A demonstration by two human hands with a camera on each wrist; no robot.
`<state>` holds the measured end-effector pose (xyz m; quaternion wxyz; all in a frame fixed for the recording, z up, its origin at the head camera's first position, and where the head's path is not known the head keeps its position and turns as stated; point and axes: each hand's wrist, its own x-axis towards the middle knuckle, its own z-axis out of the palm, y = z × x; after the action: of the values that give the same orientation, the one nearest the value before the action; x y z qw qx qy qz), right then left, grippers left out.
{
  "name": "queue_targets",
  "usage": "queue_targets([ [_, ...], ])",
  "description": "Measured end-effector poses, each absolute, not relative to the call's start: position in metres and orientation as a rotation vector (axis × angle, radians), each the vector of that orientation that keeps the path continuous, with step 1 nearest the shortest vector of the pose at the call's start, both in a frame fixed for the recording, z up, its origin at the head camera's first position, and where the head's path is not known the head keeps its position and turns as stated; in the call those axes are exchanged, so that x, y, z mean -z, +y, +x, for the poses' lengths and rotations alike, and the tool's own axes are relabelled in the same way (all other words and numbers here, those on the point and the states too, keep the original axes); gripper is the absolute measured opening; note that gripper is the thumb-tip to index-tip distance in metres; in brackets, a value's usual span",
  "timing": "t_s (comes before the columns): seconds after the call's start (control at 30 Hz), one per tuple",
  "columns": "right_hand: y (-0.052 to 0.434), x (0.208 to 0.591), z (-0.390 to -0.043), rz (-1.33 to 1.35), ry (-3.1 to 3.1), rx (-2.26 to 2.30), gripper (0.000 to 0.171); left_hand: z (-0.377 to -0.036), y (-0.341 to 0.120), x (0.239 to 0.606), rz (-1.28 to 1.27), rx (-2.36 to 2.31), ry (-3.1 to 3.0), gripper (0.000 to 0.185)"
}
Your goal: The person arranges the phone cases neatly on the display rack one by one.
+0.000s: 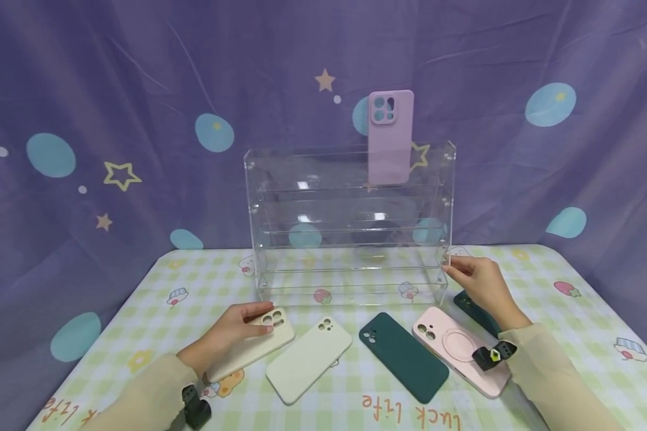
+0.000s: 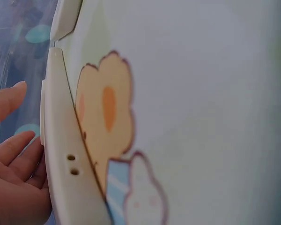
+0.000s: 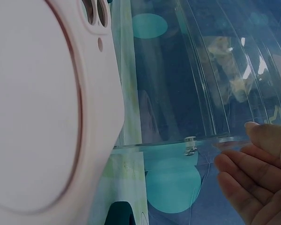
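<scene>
**Cream case under the left hand, clear rack steadied by the right**

The left hand [image 1: 232, 332] is laid over the camera end of a cream phone case [image 1: 253, 345], its fingers curled round the case's upper edge; in the left wrist view the fingers [image 2: 14, 154] are seen against the case's side wall. The right hand [image 1: 482, 286] is held at the lower right edge of a clear acrylic rack [image 1: 350, 221], fingertips touching the panel; whether the edge is pinched cannot be told.

The cream case lies flat on the table [image 1: 571, 323], at the left of the row. It is judged light, thin and somewhat flexible, with a matte, grippy skin; it is probably best taken by its long side edges. The rack is judged stiff, smooth and easily scratched.

Just beside the cream case lies a pale green case [image 1: 308, 359], then a dark green case [image 1: 404, 356] and a pink case [image 1: 453, 353], with another dark case [image 1: 477, 312] partly hidden under the right wrist. A lilac case [image 1: 390, 137] stands upright on the rack's top tier. The neighbouring pale green case crowds the cream case's right edge.
</scene>
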<state>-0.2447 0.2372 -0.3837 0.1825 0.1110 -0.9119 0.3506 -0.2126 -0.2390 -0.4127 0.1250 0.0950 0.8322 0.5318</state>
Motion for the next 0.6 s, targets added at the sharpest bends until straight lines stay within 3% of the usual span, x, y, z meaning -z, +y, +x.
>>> queue_targets([
  [0.6,0.2364,0.3817,-0.2432,0.313,-2.584,-1.004,0.034,-0.2075,-0.2342,0.4112,0.311,-1.304,2.556,0.071],
])
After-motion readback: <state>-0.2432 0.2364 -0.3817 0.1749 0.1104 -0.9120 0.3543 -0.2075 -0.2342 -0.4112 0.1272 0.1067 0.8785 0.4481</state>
